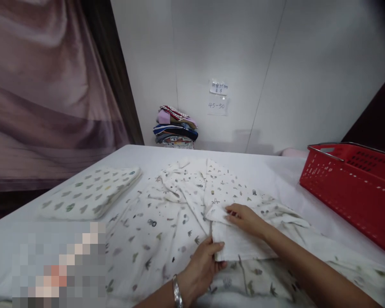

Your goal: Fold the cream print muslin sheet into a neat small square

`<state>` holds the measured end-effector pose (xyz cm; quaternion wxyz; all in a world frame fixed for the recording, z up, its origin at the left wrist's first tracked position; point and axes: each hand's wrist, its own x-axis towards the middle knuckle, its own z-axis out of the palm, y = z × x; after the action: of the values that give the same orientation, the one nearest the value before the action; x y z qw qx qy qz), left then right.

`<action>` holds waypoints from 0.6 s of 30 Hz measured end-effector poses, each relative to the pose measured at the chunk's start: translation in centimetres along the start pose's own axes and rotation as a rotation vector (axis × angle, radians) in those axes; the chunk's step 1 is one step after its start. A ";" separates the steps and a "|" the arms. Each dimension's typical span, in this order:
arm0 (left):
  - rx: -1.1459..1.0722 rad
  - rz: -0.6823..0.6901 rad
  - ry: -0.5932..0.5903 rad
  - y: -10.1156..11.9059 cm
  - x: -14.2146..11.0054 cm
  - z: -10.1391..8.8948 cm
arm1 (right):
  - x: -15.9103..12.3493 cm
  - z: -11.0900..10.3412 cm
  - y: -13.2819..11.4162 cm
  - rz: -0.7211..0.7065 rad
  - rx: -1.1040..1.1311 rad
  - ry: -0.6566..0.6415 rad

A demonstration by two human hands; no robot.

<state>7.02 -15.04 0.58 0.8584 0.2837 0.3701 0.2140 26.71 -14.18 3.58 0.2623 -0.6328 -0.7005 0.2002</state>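
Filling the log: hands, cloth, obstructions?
Left hand pinching edge of printed cloth; right hand at its turned-back fold. Cloth rumpled, partly folded. Red basket at right, apart from both hands.

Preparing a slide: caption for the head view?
Left hand and right hand hold a spread printed cloth near a red basket.

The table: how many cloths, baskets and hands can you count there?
Cloths: 2 (folded cloth, spread cloth)
Baskets: 1 (red basket)
Hands: 2 (left hand, right hand)
Total: 5, leaving out whatever is blurred
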 end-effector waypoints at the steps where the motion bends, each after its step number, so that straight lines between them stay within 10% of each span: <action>1: 0.017 0.030 -0.003 -0.3 -0.1 -0.1 | 0.7 0.6 -0.4 -0.002 -0.013 0.005; 8: 0.241 0.279 0.018 -2.1 -1.1 -0.7 | 3.4 3.5 -1.4 0.118 0.150 0.032; 18: 0.381 0.383 -0.015 0.2 -0.1 0.0 | -0.5 -4.4 -4.6 -0.175 0.065 0.604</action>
<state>6.92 -15.02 0.77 0.7362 0.5064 0.3368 0.2968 25.89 -15.46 9.76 0.4950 -0.5921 -0.6359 0.0022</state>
